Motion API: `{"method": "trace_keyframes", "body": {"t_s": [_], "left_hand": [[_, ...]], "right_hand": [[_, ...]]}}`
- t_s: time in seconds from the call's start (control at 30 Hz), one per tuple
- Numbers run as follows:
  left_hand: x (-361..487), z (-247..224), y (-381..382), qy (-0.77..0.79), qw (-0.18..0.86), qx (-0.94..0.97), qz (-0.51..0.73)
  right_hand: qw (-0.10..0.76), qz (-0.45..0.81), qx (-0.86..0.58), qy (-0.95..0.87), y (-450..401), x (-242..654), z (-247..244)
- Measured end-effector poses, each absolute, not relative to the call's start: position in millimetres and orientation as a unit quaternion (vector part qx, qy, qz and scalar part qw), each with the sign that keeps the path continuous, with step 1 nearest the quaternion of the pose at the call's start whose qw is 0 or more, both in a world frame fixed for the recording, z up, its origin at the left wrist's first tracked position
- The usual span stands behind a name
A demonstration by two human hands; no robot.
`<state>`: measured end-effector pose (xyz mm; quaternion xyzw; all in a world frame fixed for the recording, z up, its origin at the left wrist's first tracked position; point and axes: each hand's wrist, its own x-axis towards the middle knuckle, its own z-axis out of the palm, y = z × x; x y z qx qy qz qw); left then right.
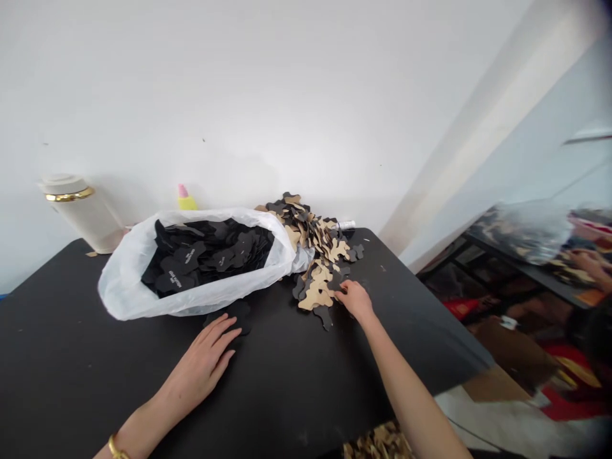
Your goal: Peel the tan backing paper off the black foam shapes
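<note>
A white plastic bag stands wide-mouthed on the table, filled with black cutout card pieces; white print shows on a few. In front of it, my left hand lies with its fingers stretched out, fingertips on a dark cutout that barely stands out from the black tabletop. My right hand is at the front right of a heap of wavy-edged tan and black card pieces. Its thumb and forefinger pinch the edge of a tan card piece; the fingertips are partly hidden.
Behind the bag are a cream flask with a gold ring and a yellow bottle with a pink cap. A small white tube lies behind the heap. More tan pieces show below the table's front edge. Another person's hand is at a table rightward.
</note>
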<state>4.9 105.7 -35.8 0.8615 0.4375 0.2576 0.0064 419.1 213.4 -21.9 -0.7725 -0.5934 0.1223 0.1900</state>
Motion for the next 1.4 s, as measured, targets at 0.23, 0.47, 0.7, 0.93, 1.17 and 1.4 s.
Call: {"method": "trace_keyframes", "body": {"t_s": [0.23,0.47,0.7,0.93,1.17,1.4], "left_hand": [[22,-12,58,0.447,0.12,0.825,0.326],[52,8,50,0.518,0.447,0.598,0.416],[36,12,52,0.506,0.58,0.47,0.431],[22,16,33,0.535,0.484,0.57,0.394],[10,20,37,0.541,0.487,0.566,0.388],[10,15,34,0.525,0.464,0.586,0.406]], "right_hand": [[0.241,0.21,-0.697,-0.642,136,366,-16],[0.334,0.354,-0.593,-0.641,51,258,0],[0.31,0.354,-0.525,-0.709,43,220,23],[0.261,0.394,-0.44,-0.763,63,204,49],[0.268,0.444,-0.434,-0.737,67,197,47],[0.251,0.54,-0.461,-0.658,69,193,38]]}}
